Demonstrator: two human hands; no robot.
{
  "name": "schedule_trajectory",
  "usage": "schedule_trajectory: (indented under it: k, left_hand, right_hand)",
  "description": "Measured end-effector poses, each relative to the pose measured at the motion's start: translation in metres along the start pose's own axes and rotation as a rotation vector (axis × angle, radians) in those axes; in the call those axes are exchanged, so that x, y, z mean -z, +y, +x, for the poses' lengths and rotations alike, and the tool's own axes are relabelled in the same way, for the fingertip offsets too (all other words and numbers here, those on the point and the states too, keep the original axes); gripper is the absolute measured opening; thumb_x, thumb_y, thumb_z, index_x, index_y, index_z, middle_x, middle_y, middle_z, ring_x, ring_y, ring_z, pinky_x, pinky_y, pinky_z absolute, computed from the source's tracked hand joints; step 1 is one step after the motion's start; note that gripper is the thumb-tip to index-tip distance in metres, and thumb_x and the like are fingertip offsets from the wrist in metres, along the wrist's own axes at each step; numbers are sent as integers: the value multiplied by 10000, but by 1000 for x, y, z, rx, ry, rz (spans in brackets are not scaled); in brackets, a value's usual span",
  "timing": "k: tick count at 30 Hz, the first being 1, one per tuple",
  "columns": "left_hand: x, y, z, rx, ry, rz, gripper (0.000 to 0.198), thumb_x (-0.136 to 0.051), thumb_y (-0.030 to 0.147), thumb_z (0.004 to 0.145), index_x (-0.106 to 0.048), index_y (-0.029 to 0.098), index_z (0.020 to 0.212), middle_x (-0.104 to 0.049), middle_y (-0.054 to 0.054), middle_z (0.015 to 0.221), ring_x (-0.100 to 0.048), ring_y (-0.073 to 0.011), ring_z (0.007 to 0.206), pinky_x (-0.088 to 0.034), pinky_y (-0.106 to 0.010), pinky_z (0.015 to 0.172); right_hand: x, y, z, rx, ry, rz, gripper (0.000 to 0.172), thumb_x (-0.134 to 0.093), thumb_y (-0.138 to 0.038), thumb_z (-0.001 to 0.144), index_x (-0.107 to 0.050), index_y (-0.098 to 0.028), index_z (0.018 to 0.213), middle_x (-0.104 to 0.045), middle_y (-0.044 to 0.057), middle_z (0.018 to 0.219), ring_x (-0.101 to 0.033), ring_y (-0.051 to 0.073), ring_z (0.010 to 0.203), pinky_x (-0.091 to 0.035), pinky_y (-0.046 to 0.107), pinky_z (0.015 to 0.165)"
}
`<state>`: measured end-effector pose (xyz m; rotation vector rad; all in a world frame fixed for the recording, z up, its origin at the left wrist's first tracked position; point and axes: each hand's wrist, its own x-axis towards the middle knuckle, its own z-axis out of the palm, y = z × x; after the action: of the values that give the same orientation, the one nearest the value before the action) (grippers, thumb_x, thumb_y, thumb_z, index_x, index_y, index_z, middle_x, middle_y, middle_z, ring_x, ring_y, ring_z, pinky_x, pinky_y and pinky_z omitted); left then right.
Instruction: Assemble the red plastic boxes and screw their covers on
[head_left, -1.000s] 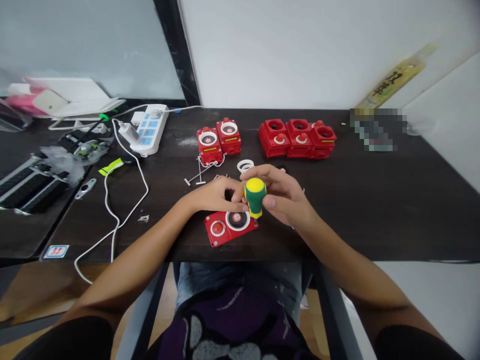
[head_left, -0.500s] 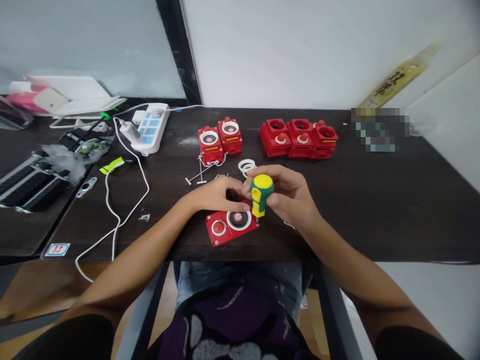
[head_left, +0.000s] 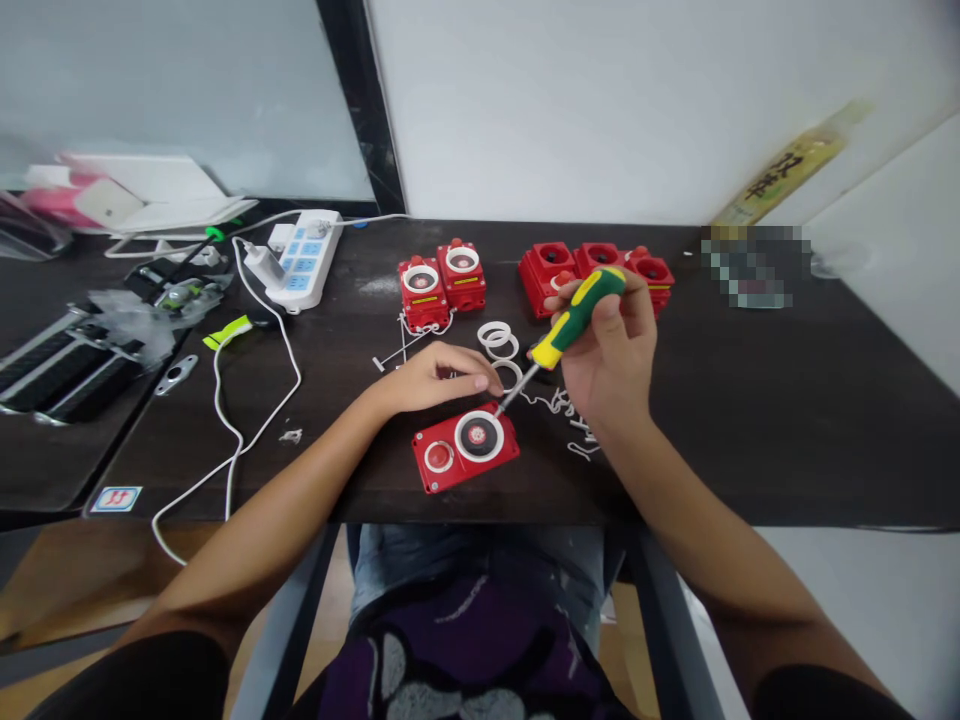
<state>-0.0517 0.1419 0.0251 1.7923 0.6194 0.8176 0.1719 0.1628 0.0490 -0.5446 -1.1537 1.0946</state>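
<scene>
A red rectangular switch box [head_left: 450, 437] lies flat on the dark table [head_left: 750, 400], with a black-and-white round dial and a small white-ringed button on its face. My right hand [head_left: 607, 350] grips a green-and-yellow screwdriver [head_left: 577, 318], whose thin metal shaft [head_left: 517, 390] slants down to the box's upper right corner. My left hand [head_left: 442, 378] lies just beside that corner, holding nothing, its fingertips close to a white rubber ring [head_left: 508, 375]. Whether it touches the box I cannot tell.
Several other red boxes [head_left: 442, 283] stand at the back of the table, with more beyond [head_left: 596, 262]. White string scraps [head_left: 559, 403] lie by my right hand. A power strip [head_left: 304, 260], a white cable [head_left: 225, 420] and dark bars [head_left: 60, 370] are to the left.
The screwdriver has swung from upright to a slant, its handle now up and right, and my right hand has moved back. White rings and string scraps it covered now show.
</scene>
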Motion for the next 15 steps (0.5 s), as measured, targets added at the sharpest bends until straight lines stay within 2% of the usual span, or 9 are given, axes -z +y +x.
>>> schedule_trajectory:
  k: [3,6,10,15]
  left_hand:
    - [8,3,-3,34,149,-41,442,-643,556,983,-845,165,941,-819,-126,953,-765,-209,885,-580,-303,799]
    - [16,3,-5,87,218,-55,434,-726,583,912,-845,166,923,-824,-109,875,-770,-193,800,-584,-275,732]
    - [23,-3,-6,201,249,-62,330,-868,426,806,-831,162,999,-832,-91,891,-775,-172,775,-602,-252,724]
    - [32,-12,-7,297,243,-66,244,-862,299,796,-821,151,986,-832,-82,895,-776,-149,786,-616,-241,759]
  right_hand:
    - [0,15,2,-3,74,11,370,-818,-505,844,-589,-332,1078,-729,-37,973,-768,197,1012,-643,439,1004]
    - [0,26,2,-7,113,23,388,-838,-474,829,-567,-329,1066,-724,-52,963,-769,177,983,-638,437,1020]
    - [0,34,2,-4,129,24,401,-843,-456,820,-547,-323,1057,-709,-62,986,-766,169,996,-635,435,1022]
    - [2,40,1,-22,103,-37,379,-809,-423,856,-521,-328,1084,-703,-55,1049,-762,156,988,-650,390,948]
